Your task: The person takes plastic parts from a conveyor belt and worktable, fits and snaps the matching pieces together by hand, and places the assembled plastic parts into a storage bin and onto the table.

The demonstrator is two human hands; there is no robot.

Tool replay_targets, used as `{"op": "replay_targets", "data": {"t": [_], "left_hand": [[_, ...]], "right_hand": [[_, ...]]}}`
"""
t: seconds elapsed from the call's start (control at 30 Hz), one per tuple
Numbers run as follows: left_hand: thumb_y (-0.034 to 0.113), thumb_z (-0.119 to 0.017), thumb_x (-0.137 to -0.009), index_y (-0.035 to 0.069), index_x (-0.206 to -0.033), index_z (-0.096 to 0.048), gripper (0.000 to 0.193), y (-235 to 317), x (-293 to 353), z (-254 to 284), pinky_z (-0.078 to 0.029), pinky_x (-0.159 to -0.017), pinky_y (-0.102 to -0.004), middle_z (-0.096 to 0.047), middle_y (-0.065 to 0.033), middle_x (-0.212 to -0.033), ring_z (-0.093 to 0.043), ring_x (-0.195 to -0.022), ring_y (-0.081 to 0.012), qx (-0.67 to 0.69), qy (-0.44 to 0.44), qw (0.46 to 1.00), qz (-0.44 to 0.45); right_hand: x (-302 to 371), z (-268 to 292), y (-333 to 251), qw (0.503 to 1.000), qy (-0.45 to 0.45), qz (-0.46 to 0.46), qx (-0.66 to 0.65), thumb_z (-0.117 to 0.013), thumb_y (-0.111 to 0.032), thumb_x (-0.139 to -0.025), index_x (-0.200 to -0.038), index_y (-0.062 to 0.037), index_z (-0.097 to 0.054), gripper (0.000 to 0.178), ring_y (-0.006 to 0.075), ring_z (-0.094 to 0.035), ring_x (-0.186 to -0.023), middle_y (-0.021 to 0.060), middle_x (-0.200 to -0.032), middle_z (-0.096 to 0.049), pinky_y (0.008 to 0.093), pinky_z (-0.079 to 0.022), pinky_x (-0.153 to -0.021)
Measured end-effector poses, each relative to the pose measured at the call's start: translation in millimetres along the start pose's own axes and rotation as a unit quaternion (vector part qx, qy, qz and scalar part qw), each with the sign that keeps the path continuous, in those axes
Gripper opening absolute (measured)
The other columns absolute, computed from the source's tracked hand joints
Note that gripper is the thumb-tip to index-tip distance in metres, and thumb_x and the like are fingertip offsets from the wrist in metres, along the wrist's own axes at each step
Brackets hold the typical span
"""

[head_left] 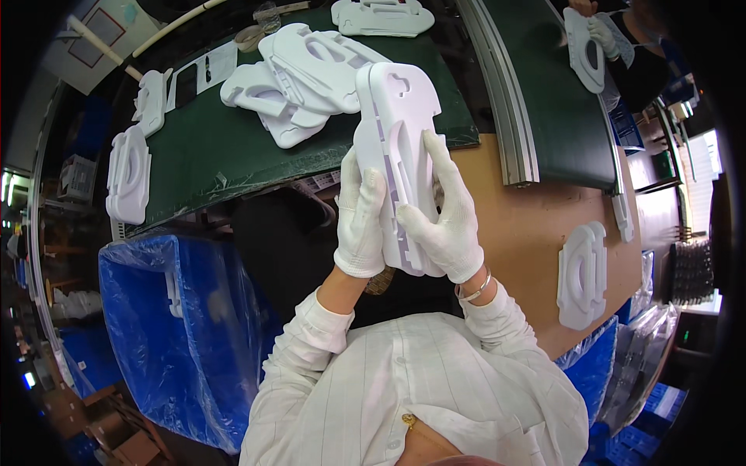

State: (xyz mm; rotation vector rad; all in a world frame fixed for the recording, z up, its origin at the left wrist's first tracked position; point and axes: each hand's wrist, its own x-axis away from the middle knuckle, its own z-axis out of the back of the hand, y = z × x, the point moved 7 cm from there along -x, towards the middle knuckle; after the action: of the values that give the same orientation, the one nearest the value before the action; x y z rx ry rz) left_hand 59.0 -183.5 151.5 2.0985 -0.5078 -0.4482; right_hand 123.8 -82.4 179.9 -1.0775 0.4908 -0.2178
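Observation:
Between my two gloved hands I hold a white plastic panel piece (400, 93) upright, with a long slot and a small cut-out near its top. My left hand (360, 213) presses along its left edge, thumb on the front. My right hand (449, 213) grips the right side, its thumb near the middle slot and its fingers behind or along the edge. What the piece's back looks like is hidden. A heap of similar white plastic pieces (307, 74) lies just beyond it on the green table (202, 167).
More such pieces stand at the table's left edge (129, 175) and on the brown board (513, 248) at right. A blue plastic-lined bin (183, 334) is at lower left. A metal rail (505, 101) borders a green conveyor (556, 132); a co-worker's gloved hand (602, 37) holds another piece there.

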Motion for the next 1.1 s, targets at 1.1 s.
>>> {"op": "replay_targets", "data": {"t": [1.1], "left_hand": [[0.05, -0.034, -0.102, 0.006, -0.139, -0.034, 0.057, -25.9, -18.3, 0.7, -0.042, -0.101, -0.0324, -0.046, -0.0081, -0.133, -0.049, -0.119, -0.0168, 0.08, -0.012, 0.997, 0.003]], "right_hand": [[-2.3, -6.7, -1.6, 0.993, 0.031, 0.008, 0.118, -0.053, -0.019, -0.095, -0.141, -0.007, -0.045, 0.049, 0.0158, -0.052, -0.081, 0.0104, -0.106, -0.054, 0.0283, -0.045, -0.079]]}}
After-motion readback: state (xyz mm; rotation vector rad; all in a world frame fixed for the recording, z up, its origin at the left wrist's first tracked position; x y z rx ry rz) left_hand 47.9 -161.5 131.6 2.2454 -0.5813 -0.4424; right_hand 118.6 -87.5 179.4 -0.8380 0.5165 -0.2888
